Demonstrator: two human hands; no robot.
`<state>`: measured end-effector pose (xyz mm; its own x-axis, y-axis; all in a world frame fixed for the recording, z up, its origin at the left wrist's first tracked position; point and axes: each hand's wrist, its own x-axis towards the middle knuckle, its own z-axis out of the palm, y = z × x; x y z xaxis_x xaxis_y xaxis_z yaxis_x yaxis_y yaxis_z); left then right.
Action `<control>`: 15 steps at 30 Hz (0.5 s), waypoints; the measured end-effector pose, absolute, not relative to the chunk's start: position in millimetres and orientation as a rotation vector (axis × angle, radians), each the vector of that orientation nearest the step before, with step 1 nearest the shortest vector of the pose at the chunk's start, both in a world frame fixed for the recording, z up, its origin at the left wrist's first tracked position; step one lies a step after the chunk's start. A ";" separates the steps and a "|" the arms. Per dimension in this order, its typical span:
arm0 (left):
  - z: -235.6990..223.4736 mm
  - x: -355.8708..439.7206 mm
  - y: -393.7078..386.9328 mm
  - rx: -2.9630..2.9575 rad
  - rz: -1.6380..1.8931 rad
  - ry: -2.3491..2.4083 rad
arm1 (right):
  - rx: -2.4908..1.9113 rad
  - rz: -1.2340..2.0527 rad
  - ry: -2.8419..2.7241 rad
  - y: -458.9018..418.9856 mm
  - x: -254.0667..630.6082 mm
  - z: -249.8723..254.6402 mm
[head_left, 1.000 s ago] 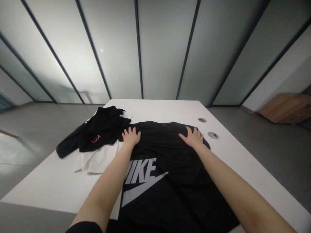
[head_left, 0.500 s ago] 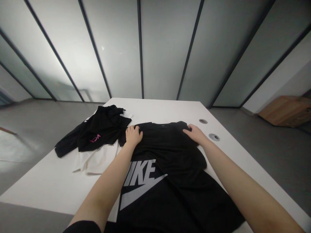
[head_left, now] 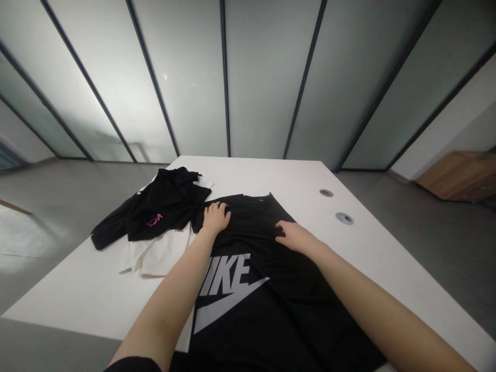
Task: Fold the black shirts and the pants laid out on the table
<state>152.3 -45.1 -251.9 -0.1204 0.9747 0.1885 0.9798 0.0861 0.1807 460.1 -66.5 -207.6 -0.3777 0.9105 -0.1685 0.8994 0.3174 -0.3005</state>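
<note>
A black Nike T-shirt [head_left: 248,305] with a large grey logo lies flat on the white table [head_left: 96,289], its collar pointing away from me. My left hand [head_left: 216,218] rests on the shirt's far left shoulder, palm down with fingers spread. My right hand [head_left: 294,237] lies mid-shirt on the right side, fingers on fabric folded inward toward the centre. The shirt's right sleeve is hidden under that fold. To the left of my left hand lies a crumpled black garment [head_left: 163,204] with pink lettering, on top of a white garment [head_left: 155,261].
Two round cable grommets [head_left: 326,192] [head_left: 344,218] are set in the table's right side. Beyond the table edges lies a grey floor, with frosted glass partitions at the back and a low wooden cabinet [head_left: 459,175] at far right.
My right hand has moved left and toward me, carrying the shirt's right side inward over the body. My left hand has shifted only slightly. The garments at left have not moved.
</note>
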 end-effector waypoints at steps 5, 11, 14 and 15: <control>-251.4 149.9 -45.9 -2.080 -0.411 -2.297 | -1.481 0.872 -2.635 -30.9 493.5 -179.6; -243.7 147.0 -45.5 -2.058 -0.400 -2.327 | -2.315 0.260 -1.695 25.2 584.2 -153.0; -233.1 153.2 -45.7 -1.998 -0.452 -2.282 | -2.409 -0.104 -1.457 29.3 588.6 -161.8; -229.6 157.2 -46.0 -1.991 -0.472 -2.259 | -2.361 -0.147 -1.540 27.5 579.6 -167.3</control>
